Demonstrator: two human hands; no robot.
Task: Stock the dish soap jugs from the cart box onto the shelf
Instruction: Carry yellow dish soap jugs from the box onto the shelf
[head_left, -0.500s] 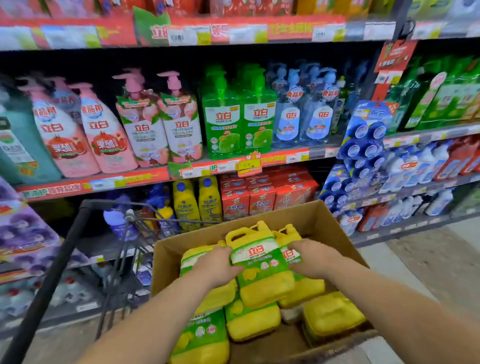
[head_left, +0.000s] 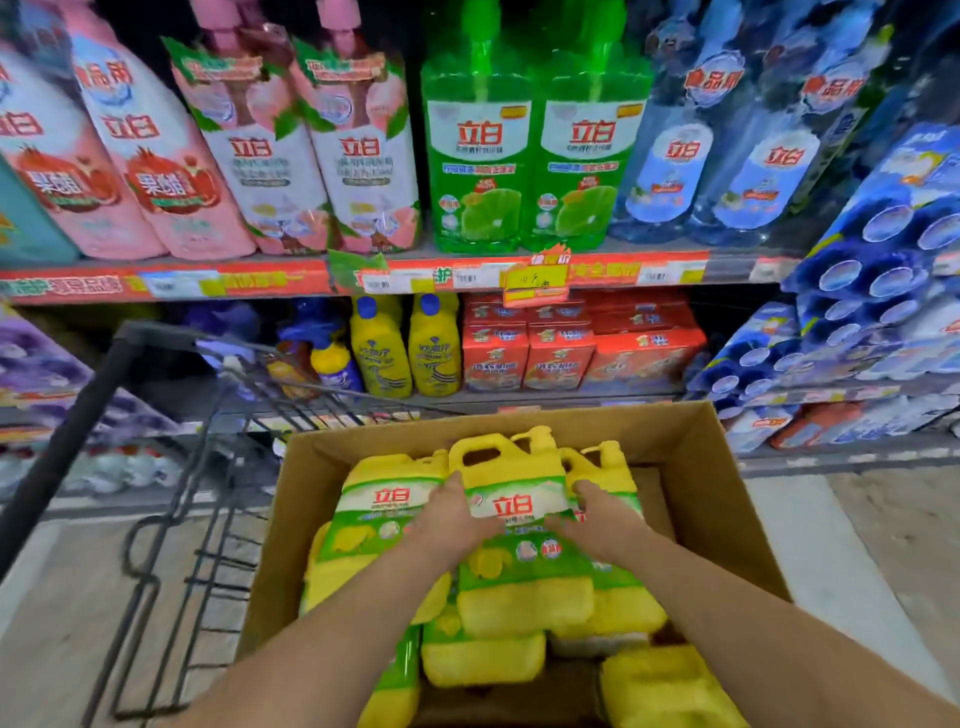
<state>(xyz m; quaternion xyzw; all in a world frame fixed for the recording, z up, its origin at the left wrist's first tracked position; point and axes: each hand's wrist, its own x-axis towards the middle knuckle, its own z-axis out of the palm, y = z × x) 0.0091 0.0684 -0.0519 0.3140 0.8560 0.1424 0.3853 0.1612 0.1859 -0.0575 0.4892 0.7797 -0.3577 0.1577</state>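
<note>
A brown cardboard box (head_left: 691, 441) on the cart holds several yellow dish soap jugs with green labels. The top middle jug (head_left: 514, 525) lies tilted on the others, handle pointing away from me. My left hand (head_left: 452, 519) grips its left side and my right hand (head_left: 597, 517) grips its right side. Another jug (head_left: 374, 514) lies to the left, one (head_left: 605, 457) is partly hidden behind my right hand, and more lie underneath. The shelf (head_left: 260, 283) with red price strips stands just beyond the cart.
A black wire cart (head_left: 171, 519) carries the box; its frame rises at left. The shelves hold pink, green and blue soap bottles above, yellow bottles (head_left: 405, 348) and red boxes (head_left: 556, 353) below. Blue multipacks (head_left: 872, 270) stack at right. Floor shows at right.
The view has closed in on the shelf and box. Both hands stay clasped on the sides of the top middle jug, which sits at much the same tilt.
</note>
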